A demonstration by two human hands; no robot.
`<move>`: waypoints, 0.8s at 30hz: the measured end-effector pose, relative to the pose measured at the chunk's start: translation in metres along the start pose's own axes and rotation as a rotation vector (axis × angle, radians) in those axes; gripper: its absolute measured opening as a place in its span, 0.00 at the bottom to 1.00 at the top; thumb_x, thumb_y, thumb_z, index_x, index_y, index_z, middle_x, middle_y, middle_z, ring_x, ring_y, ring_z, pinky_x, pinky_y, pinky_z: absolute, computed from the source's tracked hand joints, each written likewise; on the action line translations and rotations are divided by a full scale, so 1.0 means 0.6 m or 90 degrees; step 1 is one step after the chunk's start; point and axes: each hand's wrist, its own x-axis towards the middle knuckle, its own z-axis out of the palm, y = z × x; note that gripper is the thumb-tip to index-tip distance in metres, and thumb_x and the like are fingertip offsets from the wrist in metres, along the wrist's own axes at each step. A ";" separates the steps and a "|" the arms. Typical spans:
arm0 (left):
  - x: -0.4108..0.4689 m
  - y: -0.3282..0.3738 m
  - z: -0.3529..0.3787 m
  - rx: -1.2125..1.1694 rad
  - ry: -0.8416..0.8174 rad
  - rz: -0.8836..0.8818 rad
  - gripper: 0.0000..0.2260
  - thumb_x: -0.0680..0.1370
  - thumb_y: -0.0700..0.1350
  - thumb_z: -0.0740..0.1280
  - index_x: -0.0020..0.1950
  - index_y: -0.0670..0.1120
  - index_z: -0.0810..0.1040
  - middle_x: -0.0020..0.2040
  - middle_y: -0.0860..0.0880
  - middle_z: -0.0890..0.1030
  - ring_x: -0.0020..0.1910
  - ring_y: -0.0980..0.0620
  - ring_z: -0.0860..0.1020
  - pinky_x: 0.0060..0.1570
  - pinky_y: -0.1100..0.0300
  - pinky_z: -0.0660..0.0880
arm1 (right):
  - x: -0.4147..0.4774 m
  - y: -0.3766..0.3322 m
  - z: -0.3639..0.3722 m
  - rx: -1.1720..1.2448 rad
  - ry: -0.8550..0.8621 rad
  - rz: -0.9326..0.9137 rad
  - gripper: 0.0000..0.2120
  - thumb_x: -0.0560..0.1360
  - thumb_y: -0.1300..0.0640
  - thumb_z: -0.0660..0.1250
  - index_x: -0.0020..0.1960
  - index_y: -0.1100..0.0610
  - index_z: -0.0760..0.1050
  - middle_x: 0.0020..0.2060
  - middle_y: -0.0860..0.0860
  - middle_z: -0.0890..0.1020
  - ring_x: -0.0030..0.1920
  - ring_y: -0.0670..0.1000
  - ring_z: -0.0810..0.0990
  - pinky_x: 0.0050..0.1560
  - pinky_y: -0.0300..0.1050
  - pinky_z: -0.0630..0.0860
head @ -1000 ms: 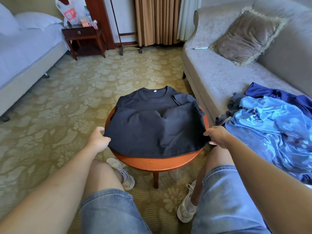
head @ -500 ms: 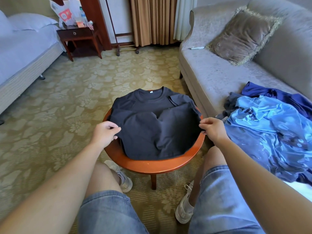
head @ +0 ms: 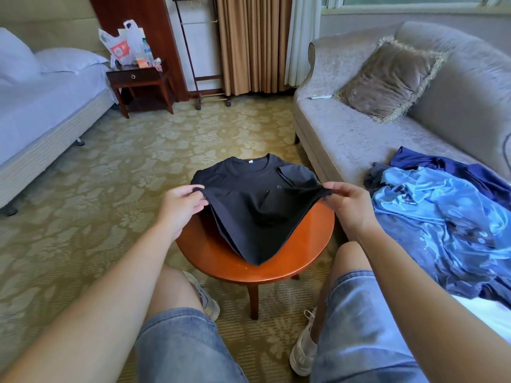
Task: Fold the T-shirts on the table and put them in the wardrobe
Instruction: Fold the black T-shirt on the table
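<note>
A black T-shirt (head: pixel 254 205) lies on the round wooden table (head: pixel 221 261), collar at the far side. Its near half is lifted and hangs in a sagging fold between my hands. My left hand (head: pixel 181 204) pinches the left corner of the raised edge. At the right corner, my right hand (head: pixel 345 201) pinches the same edge. Both hands hover above the table at about mid-shirt. More T-shirts, light blue (head: pixel 442 217) and dark blue (head: pixel 431 164), lie heaped on the sofa to my right.
A grey sofa (head: pixel 345 134) with a brown cushion (head: pixel 390 78) runs along the right. A bed (head: pixel 41 111) stands at the left, a nightstand (head: pixel 138 81) with bags behind it. Patterned carpet surrounds the table. My knees sit close to the table's near edge.
Both hands have lifted the shirt's near hem off the table and carried it away from me toward the collar. The near part of the tabletop is now bare.
</note>
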 end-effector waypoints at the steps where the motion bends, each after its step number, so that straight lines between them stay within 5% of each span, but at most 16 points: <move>1: -0.003 0.001 -0.004 0.046 0.015 0.028 0.08 0.79 0.37 0.65 0.53 0.47 0.82 0.55 0.44 0.82 0.48 0.53 0.81 0.51 0.60 0.78 | -0.005 -0.008 0.002 -0.007 0.009 -0.020 0.09 0.74 0.71 0.65 0.51 0.64 0.81 0.45 0.61 0.84 0.44 0.56 0.83 0.52 0.52 0.81; 4: -0.017 0.011 -0.020 0.135 0.047 0.105 0.07 0.79 0.41 0.66 0.52 0.48 0.84 0.56 0.51 0.81 0.56 0.50 0.79 0.59 0.54 0.75 | -0.007 -0.021 0.003 -0.094 0.039 -0.098 0.09 0.75 0.65 0.64 0.48 0.57 0.83 0.48 0.56 0.83 0.51 0.55 0.82 0.56 0.53 0.78; 8: -0.045 0.031 -0.032 0.173 0.032 0.153 0.08 0.80 0.38 0.63 0.50 0.46 0.81 0.45 0.52 0.82 0.48 0.51 0.79 0.49 0.61 0.73 | -0.019 -0.046 -0.003 -0.160 0.022 -0.121 0.09 0.79 0.63 0.62 0.46 0.57 0.81 0.41 0.55 0.83 0.46 0.55 0.82 0.50 0.48 0.77; 11: -0.060 0.036 -0.048 0.219 0.038 0.164 0.08 0.80 0.36 0.63 0.54 0.42 0.82 0.49 0.47 0.81 0.50 0.49 0.79 0.51 0.58 0.73 | -0.033 -0.065 -0.011 -0.236 0.025 -0.141 0.08 0.79 0.61 0.62 0.48 0.58 0.81 0.41 0.52 0.82 0.45 0.52 0.80 0.47 0.45 0.75; 19: -0.096 0.044 -0.096 0.396 -0.060 0.075 0.07 0.80 0.39 0.64 0.52 0.45 0.82 0.51 0.49 0.78 0.53 0.50 0.74 0.51 0.58 0.68 | -0.040 -0.081 -0.056 -0.494 -0.069 -0.054 0.11 0.77 0.62 0.64 0.36 0.58 0.75 0.32 0.54 0.76 0.38 0.54 0.73 0.33 0.43 0.66; 24: -0.071 0.047 -0.125 0.441 -0.129 -0.035 0.07 0.80 0.42 0.66 0.49 0.50 0.84 0.48 0.45 0.81 0.43 0.46 0.73 0.34 0.58 0.64 | -0.013 -0.087 -0.062 -0.552 -0.142 0.028 0.07 0.77 0.62 0.67 0.40 0.57 0.77 0.37 0.53 0.77 0.41 0.52 0.74 0.41 0.41 0.66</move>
